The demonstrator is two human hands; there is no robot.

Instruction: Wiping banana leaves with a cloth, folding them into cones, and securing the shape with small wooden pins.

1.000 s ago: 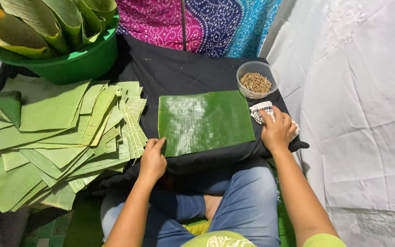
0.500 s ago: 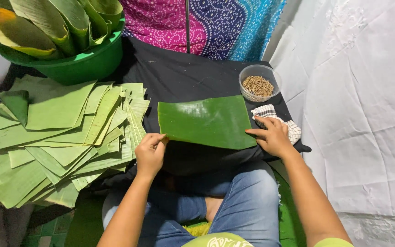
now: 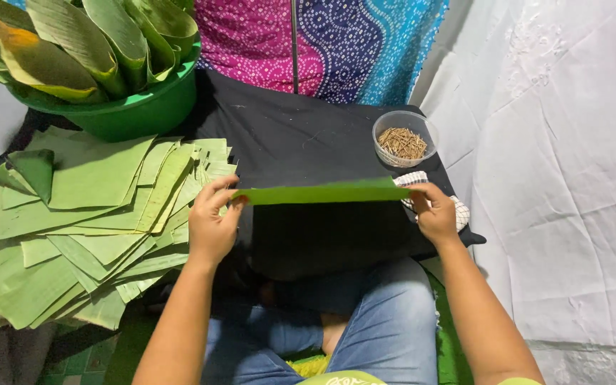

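1. Large pile of cut pale-green leaf sheets [image 3: 87, 228], left of frame.
2. Flat rectangular green banana-leaf piece [image 3: 322, 192], mid-frame above the black cloth [image 3: 301, 142]: light, floppy, tears easily; best pinched at its ends.
3. Left hand [image 3: 212, 224] and right hand [image 3: 433, 214], fingers pinched on the leaf's ends.

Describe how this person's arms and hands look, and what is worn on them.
Both forearms are bare, with no gloves, watch, rings or bracelets visible on the left hand or right hand. At the bottom edge of the picture a yellow-green short sleeve shows at the right upper arm. Fingernails look short and unpainted.
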